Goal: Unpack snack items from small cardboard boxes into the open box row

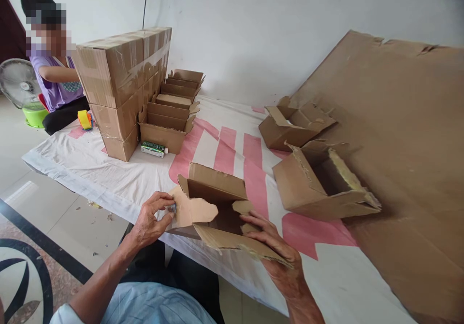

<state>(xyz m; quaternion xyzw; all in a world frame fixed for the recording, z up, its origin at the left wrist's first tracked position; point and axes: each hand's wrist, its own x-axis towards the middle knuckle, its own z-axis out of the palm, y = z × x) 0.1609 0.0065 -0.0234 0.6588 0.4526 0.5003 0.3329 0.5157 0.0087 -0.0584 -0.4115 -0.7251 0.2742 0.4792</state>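
An open cardboard box sits near the front edge of the cloth-covered surface, its flaps standing up and apart. My right hand grips its near right side, fingertips over the edge and the thumb out of sight. At the left end, my left hand is closed in a pinch at a flap. Between its thumb and fingers shows a small greyish thing, too small to name. To the right stand two more open cardboard boxes, the nearer box with rough torn edges and the farther box behind it.
Taped cartons form a tall stack at left, beside a row of open boxes. A green-and-white small carton lies before them. A large cardboard sheet leans right. A person sits behind the stack, near a tape dispenser and fan.
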